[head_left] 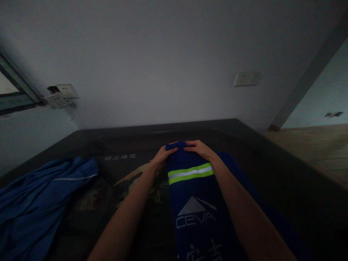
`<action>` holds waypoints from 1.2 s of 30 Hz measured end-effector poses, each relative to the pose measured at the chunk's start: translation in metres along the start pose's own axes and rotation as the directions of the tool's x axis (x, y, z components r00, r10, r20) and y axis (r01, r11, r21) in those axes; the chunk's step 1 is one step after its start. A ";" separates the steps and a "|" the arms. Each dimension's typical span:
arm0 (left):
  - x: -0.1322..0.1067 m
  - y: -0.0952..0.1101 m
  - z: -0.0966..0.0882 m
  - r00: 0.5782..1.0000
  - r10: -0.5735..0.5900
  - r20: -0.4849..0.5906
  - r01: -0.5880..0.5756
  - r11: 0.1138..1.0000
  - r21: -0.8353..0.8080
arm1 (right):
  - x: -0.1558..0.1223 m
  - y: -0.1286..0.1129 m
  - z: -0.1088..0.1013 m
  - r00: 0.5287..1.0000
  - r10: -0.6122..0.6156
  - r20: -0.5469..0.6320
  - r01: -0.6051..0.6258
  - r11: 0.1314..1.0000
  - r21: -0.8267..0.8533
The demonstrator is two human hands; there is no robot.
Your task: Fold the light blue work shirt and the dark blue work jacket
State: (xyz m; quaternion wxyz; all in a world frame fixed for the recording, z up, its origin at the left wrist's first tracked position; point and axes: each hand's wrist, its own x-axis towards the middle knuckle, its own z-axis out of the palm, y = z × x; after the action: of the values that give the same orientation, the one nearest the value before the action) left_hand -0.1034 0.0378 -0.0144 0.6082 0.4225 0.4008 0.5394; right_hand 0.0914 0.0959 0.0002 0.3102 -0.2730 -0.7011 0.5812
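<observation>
A dark blue work jacket [194,192] with a yellow-green and silver reflective stripe and white CEVA lettering lies partly folded lengthwise in front of me. My left hand [162,154] pinches the left corner of its far end, thumb on top and fingers behind the cloth. Close beside it, my right hand [198,148] grips the same far edge, its thumb pressed on the fabric. More blue cloth spreads out under and to the right of my right forearm. The fingers behind the edge are mostly hidden.
The dark surface [130,139] beneath carries a printed picture and white characters. A crumpled blue garment [49,195] with a pale stripe lies at the left. Behind is a grey wall with sockets [248,78]; a loose socket plate [58,100] hangs at the left. Wooden flooring [318,145] shows at the right.
</observation>
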 end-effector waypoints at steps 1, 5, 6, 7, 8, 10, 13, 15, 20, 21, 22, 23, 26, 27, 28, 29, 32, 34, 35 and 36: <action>-0.001 0.001 0.000 1.000 0.009 0.025 -0.009 1.000 -0.001 | -0.001 -0.003 -0.001 0.999 -0.030 0.011 0.031 0.998 -0.053; -0.003 0.002 0.001 0.997 0.031 0.076 -0.032 0.999 0.002 | -0.003 -0.011 -0.006 0.988 -0.141 0.066 0.151 0.970 -0.190; -0.003 0.003 0.001 0.996 0.034 0.079 -0.034 0.999 0.003 | -0.002 -0.010 -0.007 0.984 -0.162 0.075 0.175 0.962 -0.211; -0.004 0.003 0.001 0.996 0.036 0.083 -0.037 0.999 0.006 | -0.002 -0.010 -0.008 0.981 -0.178 0.079 0.192 0.953 -0.233; -0.004 0.003 0.002 0.996 0.040 0.085 -0.041 0.999 0.011 | -0.001 -0.009 -0.009 0.979 -0.189 0.081 0.203 0.945 -0.255; -0.004 0.002 0.002 0.995 0.038 0.090 -0.041 0.998 0.038 | 0.000 -0.006 -0.010 0.976 -0.204 0.073 0.217 0.932 -0.291; -0.002 0.000 0.002 0.997 0.030 0.074 -0.037 0.995 0.097 | 0.003 -0.001 -0.009 0.970 -0.238 0.048 0.241 0.921 -0.308; 0.001 -0.003 0.001 0.999 0.029 0.043 -0.035 0.992 0.125 | 0.005 0.003 -0.007 0.966 -0.258 0.009 0.249 0.921 -0.299; 0.004 -0.007 0.001 0.999 0.030 -0.042 -0.026 0.995 0.099 | 0.010 0.009 0.001 0.959 -0.256 -0.126 0.214 0.938 -0.273; 0.004 -0.007 0.002 0.997 0.032 -0.077 -0.025 0.996 0.085 | 0.010 0.008 0.002 0.960 -0.243 -0.138 0.201 0.943 -0.264; 0.004 -0.007 0.003 0.993 0.035 -0.114 -0.027 0.997 0.069 | 0.010 0.008 0.004 0.963 -0.227 -0.146 0.186 0.949 -0.253; 0.003 -0.007 0.004 0.989 0.040 -0.145 -0.032 0.998 0.052 | 0.009 0.007 0.005 0.965 -0.212 -0.154 0.171 0.955 -0.242; 0.003 -0.006 0.006 0.982 0.064 -0.176 -0.063 0.998 0.011 | 0.009 0.005 0.006 0.958 -0.218 -0.185 0.174 0.958 -0.229; 0.003 -0.006 0.006 0.983 0.073 -0.171 -0.073 0.997 0.007 | 0.010 0.005 0.006 0.947 -0.244 -0.208 0.190 0.950 -0.246; 0.003 -0.005 0.005 0.983 0.080 -0.163 -0.080 0.997 0.007 | 0.010 0.005 0.004 0.931 -0.275 -0.240 0.207 0.939 -0.276; 0.004 -0.005 0.005 0.984 0.084 -0.157 -0.084 0.996 0.008 | 0.011 0.006 0.003 0.912 -0.306 -0.273 0.216 0.924 -0.316; 0.005 -0.004 0.004 0.987 0.075 -0.140 -0.075 0.997 0.006 | 0.014 0.008 0.000 0.871 -0.341 -0.353 0.184 0.894 -0.409; 0.006 -0.003 0.004 0.986 0.061 -0.153 -0.062 0.998 -0.001 | 0.014 0.008 0.000 0.884 -0.302 -0.357 0.148 0.905 -0.399; 0.006 -0.003 0.004 0.984 0.054 -0.167 -0.056 0.998 -0.004 | 0.014 0.008 0.001 0.897 -0.274 -0.346 0.133 0.915 -0.381; 0.005 -0.003 0.004 0.982 0.049 -0.184 -0.051 0.999 -0.007 | 0.014 0.007 0.002 0.909 -0.251 -0.332 0.122 0.923 -0.366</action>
State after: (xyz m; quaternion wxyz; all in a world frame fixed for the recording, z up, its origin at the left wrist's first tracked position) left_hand -0.0978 0.0427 -0.0164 0.5574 0.3775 0.4412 0.5935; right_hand 0.0810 0.1058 -0.0055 0.4411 -0.3580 -0.7413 0.3574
